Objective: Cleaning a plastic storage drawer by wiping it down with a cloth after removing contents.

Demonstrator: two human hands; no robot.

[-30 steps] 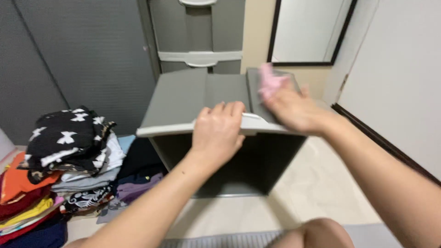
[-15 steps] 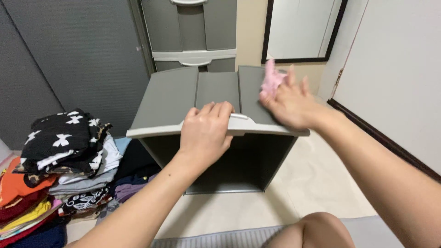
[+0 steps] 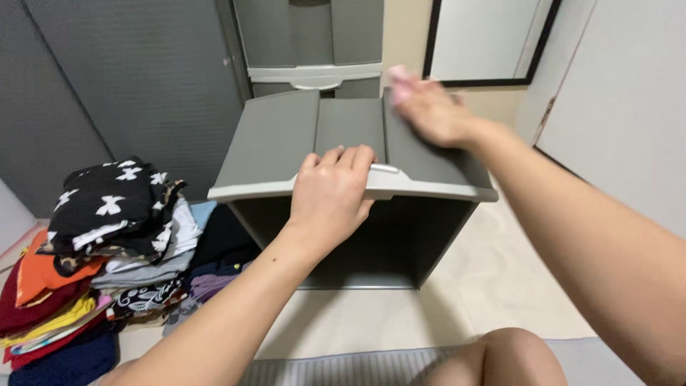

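Head view: grey plastic drawer (image 3: 286,136) out of its cabinet, tipped on floor (image 3: 493,286), open side facing wearer. Left hand (image 3: 330,194) gripping pale front handle lip (image 3: 400,187), fingers curled over edge. Right hand (image 3: 429,107) flat on upturned grey panel near far right corner, motion-blurred; pink cloth (image 3: 396,84) under fingers, grip cannot be told. Grey drawer cabinet (image 3: 314,43) behind. Stack of folded clothes (image 3: 100,250) at left, beside drawer. Bare knee (image 3: 504,357) at bottom edge.
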